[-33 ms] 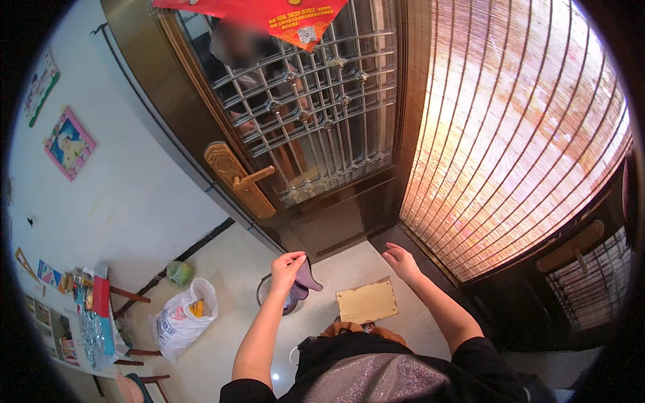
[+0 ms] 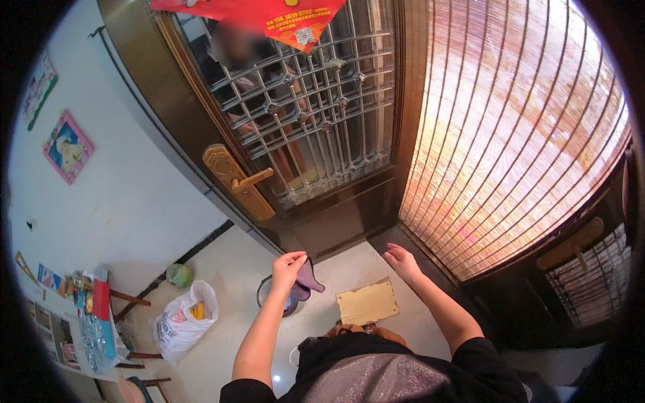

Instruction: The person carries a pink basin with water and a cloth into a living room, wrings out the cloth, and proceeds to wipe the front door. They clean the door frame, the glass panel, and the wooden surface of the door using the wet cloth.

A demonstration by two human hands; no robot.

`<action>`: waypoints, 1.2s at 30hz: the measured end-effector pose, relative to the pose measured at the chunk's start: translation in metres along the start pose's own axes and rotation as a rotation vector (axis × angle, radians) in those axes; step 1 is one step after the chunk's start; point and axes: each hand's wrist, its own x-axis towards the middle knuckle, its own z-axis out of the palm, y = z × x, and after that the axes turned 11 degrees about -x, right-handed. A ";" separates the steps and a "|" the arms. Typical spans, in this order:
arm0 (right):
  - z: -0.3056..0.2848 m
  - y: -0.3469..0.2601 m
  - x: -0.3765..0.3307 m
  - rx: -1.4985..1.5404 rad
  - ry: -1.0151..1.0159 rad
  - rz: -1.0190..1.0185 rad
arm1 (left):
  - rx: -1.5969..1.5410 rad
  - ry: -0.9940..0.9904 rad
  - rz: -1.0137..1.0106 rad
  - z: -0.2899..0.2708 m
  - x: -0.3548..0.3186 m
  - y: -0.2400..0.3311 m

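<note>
My left hand (image 2: 287, 272) is raised in the middle of the view, its thumb and fingertips pressed together. Just beyond the fingertips shows a purple cloth (image 2: 306, 281), which seems to hang over the rim of a round basin (image 2: 261, 300) on the floor. Whether the fingers grip the cloth or anything else is hidden. Off to the right, my right hand (image 2: 402, 262) hovers with fingers loosely bent and a little apart; nothing shows in it. Below and between the hands is a yellowish rectangular board (image 2: 367, 301), low down near my feet.
Ahead stands a dark door (image 2: 349, 215) with a metal grille and brass handle (image 2: 245, 180). A ribbed translucent curtain (image 2: 504, 154) hangs at right. Left are a white plastic bag (image 2: 185, 326), a green round bundle (image 2: 179, 275) and a cluttered table (image 2: 101, 336).
The view has shifted very slightly. Both hands keep practically the same pose and place; the cloth, basin and board look unchanged.
</note>
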 end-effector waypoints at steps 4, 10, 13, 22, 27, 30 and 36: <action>0.017 0.011 -0.002 0.064 0.028 0.073 | 0.030 -0.059 0.003 0.004 0.010 0.018; 0.053 0.008 -0.012 0.165 -0.046 0.124 | -0.062 -0.123 0.036 -0.019 0.025 -0.003; 0.058 -0.016 -0.019 0.049 -0.115 0.120 | -0.015 -0.095 0.037 -0.037 0.028 -0.023; 0.036 -0.017 -0.003 0.026 -0.298 0.040 | -0.057 -0.055 0.021 -0.036 0.028 -0.024; 0.022 -0.020 0.026 0.063 -0.345 0.093 | 0.017 -0.179 0.081 -0.012 0.017 0.005; 0.004 -0.044 0.046 -0.051 -0.478 0.042 | -0.137 -0.198 0.067 0.015 0.018 0.027; -0.023 -0.089 0.043 0.670 -0.749 0.044 | 0.242 -0.167 0.398 0.092 0.022 0.078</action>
